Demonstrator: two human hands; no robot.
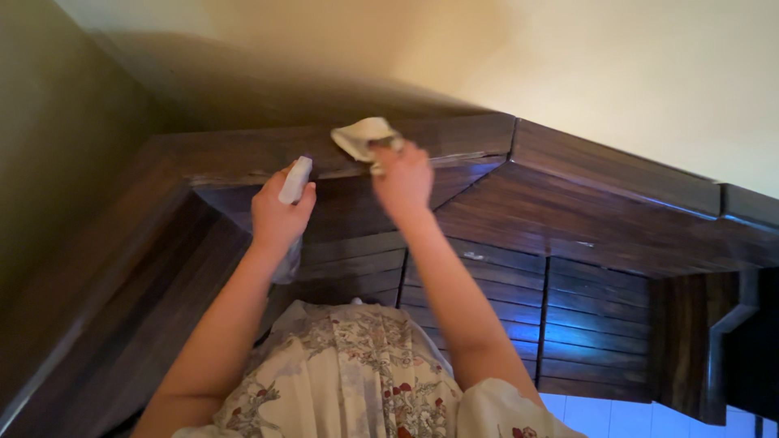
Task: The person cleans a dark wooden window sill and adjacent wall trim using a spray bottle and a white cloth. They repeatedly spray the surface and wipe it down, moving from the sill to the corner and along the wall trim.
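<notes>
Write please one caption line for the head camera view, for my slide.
Right hand presses a white crumpled cloth on a dark wooden ledge; left hand grips a clear spray bottle.

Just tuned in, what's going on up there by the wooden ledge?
A person reaches up with both hands to a dark wooden ledge under the ceiling. The right hand presses a pale cloth against the ledge's face. The left hand holds a clear spray bottle in a closed grip just below the ledge, beside the cloth. Slatted wood panelling runs beneath.
</notes>
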